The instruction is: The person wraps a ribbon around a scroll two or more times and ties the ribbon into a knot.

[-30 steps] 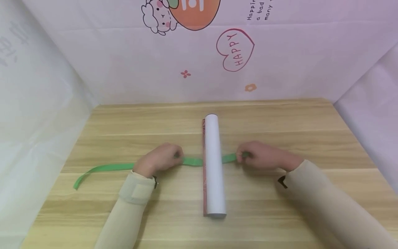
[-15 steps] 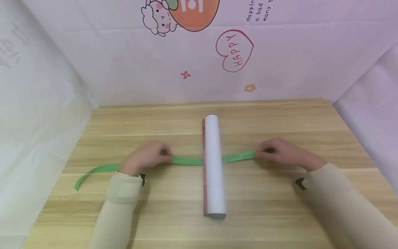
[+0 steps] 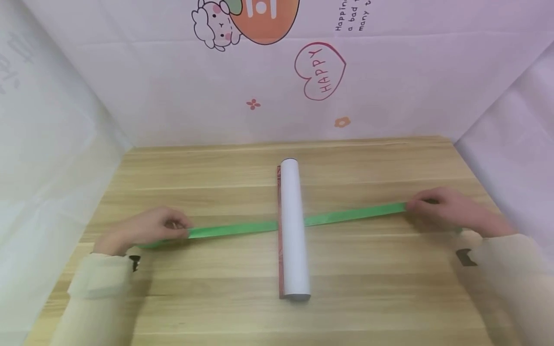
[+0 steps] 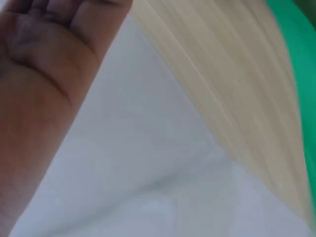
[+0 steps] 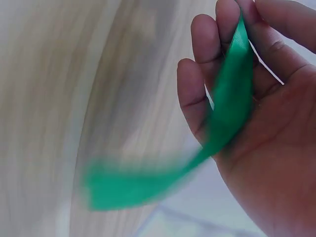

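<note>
- Green ribbon (image 3: 233, 229) — stretched across the wooden bench (image 3: 207, 298), passing under the white roll (image 3: 294, 226).
- Left hand (image 3: 147, 228): fingers pinching the ribbon.
- Red strip (image 3: 280, 264): along the roll's left side.
- White roll: lying mid-bench.
- Right hand (image 3: 459, 211): fingers pinching the ribbon — its blurred tail hanging past the palm.

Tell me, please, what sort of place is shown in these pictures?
Perhaps a screened-off workspace indoors: a wood-grain tabletop, pale sheets on three sides, and a HAPPY heart printed on the back one.
</note>
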Motion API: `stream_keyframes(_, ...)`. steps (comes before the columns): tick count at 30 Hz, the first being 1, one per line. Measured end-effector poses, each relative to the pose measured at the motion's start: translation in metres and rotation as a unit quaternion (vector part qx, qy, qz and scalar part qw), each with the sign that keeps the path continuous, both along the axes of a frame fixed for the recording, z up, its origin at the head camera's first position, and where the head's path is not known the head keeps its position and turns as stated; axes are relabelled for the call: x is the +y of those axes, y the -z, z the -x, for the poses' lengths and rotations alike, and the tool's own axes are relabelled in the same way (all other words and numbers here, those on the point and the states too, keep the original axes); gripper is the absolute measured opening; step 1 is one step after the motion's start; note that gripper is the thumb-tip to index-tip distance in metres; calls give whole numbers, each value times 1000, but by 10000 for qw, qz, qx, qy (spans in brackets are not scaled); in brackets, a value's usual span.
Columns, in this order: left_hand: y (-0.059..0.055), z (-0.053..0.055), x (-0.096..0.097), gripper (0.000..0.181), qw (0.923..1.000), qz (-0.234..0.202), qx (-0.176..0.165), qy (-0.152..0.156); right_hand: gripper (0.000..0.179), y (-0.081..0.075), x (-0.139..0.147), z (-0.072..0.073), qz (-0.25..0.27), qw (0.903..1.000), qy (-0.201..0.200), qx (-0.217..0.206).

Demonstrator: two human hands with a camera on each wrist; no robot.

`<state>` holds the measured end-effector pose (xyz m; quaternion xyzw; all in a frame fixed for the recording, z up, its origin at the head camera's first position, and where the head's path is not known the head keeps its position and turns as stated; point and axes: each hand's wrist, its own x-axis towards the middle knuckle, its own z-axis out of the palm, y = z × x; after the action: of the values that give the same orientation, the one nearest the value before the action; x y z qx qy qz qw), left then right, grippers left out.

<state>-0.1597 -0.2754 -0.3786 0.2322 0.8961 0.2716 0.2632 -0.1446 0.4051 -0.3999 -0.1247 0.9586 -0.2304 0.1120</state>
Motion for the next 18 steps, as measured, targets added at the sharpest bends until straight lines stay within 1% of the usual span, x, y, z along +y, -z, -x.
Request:
stream_keyframes(1, -1, -2, -7, 27, 9999, 13, -74, -75, 20, 1, 9, 0, -22, 10000, 75, -14)
stream_keyframes(4, -4, -8, -26, 29, 9994, 97, -35, -320, 24, 4, 34, 1, -23, 9994, 306, -158)
stream_keyframes(5, -5, -9, -33, 29, 9990, 154, 46, -410, 26, 6, 41, 1, 23, 9991, 369, -225)
stream_keyframes(8, -7, -10, -53, 26, 9959, 434, 486, -633, 30, 6, 61, -3, 30, 9978, 572, -319)
stream_keyframes(10, -9, -8, -66, 24, 9918, 662, 730, -810, 33, 6, 71, -7, 97, 9966, 700, -428)
stream_keyframes(14, -12, -6, -90, 21, 9806, 1150, 1133, -1111, 38, 9, 83, -12, 93, 9950, 865, -495)
stream_keyframes(18, -10, -5, -105, 22, 9708, 1506, 1331, -1309, 44, 15, 87, -16, -65, 9944, 960, -447)
